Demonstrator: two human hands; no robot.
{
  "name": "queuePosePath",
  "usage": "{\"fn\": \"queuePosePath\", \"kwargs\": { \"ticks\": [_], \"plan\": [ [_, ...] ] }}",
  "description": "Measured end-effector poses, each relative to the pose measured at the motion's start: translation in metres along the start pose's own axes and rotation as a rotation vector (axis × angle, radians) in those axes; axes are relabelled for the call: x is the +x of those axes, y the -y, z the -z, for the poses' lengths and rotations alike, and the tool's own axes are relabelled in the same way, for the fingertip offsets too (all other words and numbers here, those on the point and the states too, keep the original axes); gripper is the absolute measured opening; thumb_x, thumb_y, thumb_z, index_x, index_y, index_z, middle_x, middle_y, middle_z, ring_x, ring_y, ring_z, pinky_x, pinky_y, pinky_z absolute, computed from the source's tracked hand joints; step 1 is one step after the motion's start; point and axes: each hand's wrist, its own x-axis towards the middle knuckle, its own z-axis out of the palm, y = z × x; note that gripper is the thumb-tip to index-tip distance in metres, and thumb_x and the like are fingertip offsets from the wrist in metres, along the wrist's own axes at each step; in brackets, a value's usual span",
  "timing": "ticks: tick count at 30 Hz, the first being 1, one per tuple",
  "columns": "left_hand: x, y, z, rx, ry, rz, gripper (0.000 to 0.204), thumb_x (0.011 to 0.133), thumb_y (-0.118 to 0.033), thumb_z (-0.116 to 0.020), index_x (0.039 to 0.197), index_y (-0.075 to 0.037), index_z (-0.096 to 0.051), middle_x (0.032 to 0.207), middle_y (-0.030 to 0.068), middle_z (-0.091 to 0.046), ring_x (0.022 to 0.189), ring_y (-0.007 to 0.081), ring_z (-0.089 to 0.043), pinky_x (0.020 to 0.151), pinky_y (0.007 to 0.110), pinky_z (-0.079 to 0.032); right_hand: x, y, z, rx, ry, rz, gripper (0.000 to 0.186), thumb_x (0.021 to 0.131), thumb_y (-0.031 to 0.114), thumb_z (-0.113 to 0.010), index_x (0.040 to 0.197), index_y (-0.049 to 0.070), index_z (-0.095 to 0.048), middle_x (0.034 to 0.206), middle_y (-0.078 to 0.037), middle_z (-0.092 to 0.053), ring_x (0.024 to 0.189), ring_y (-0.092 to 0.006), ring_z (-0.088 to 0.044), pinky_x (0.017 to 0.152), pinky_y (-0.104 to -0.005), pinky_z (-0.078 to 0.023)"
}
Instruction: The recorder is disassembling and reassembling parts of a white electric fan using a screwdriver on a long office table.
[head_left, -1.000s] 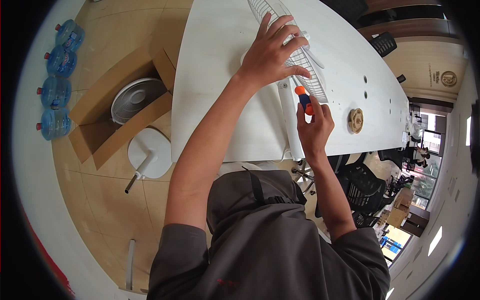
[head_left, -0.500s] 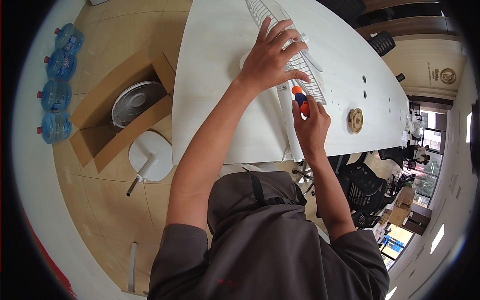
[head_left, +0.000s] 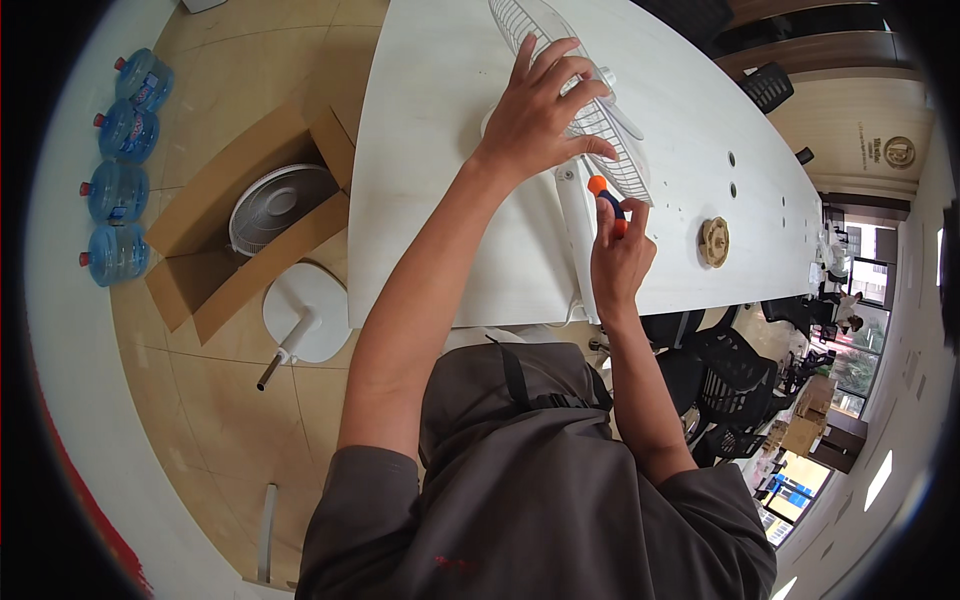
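A white wire fan guard (head_left: 630, 172) stands tilted over the white table, with pale fan blades (head_left: 626, 122) just behind it. My left hand (head_left: 535, 122) grips the guard, fingers bent over its wires and thumb against its near part. In my right hand (head_left: 622, 262), thumb and fingers close round the handle of a screwdriver (head_left: 609, 195) in orange and dark blue. The screwdriver points away from me, close by the guard; I cannot make out where its tip rests. A white fan pole (head_left: 577, 235) lies on the table below the guard, running toward the near edge.
A tan ring-shaped part (head_left: 713, 242) lies on the table (head_left: 430, 230) to the right. On the floor at left are an open cardboard box (head_left: 175, 275) holding another fan guard (head_left: 282, 208), a round white base (head_left: 315, 330) with a pole, and several water bottles (head_left: 118, 192). Black chairs (head_left: 735, 360) stand right.
My right hand has turned, and the screwdriver handle has tilted and rolled in its fingers. My left hand stays on the guard in nearly the same place.
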Motion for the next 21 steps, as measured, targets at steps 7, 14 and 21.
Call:
{"fn": "queuePosePath", "kwargs": {
  "ticks": [7,14,21],
  "plan": [
    [0.000,0.001,0.000,0.020,-0.026,0.006,0.064,0.061,-0.060,-0.078,0.103,-0.014,-0.066,0.112,0.0016,-0.055,0.129,0.0264,-0.042,0.115,0.054,-0.023,-0.003,-0.005,0.005,0.037,0.045,0.121,0.032,0.086,0.019,-0.075,0.101,0.004,-0.051,0.056,-0.012,-0.058,0.046,-0.0279,-0.057,0.045,-0.0349,-0.042],
    [0.002,0.001,-0.001,0.017,-0.042,0.004,0.063,0.061,-0.061,-0.078,0.102,-0.014,-0.066,0.110,0.0023,-0.055,0.128,0.0272,-0.043,0.114,0.054,-0.025,0.006,-0.009,0.008,-0.004,0.071,0.204,0.027,0.083,0.018,-0.074,0.088,-0.001,-0.056,0.057,-0.015,-0.061,0.047,-0.0297,-0.061,0.047,-0.0371,-0.046],
    [0.001,0.001,-0.001,-0.006,-0.045,0.011,0.062,0.061,-0.059,-0.079,0.101,-0.014,-0.065,0.111,0.0021,-0.055,0.128,0.0272,-0.043,0.115,0.054,-0.024,0.006,-0.007,-0.002,-0.009,0.012,0.059,0.033,0.086,0.025,-0.073,0.079,-0.001,-0.054,0.052,-0.014,-0.057,0.042,-0.0294,-0.057,0.043,-0.0368,-0.042]
  ]
}}
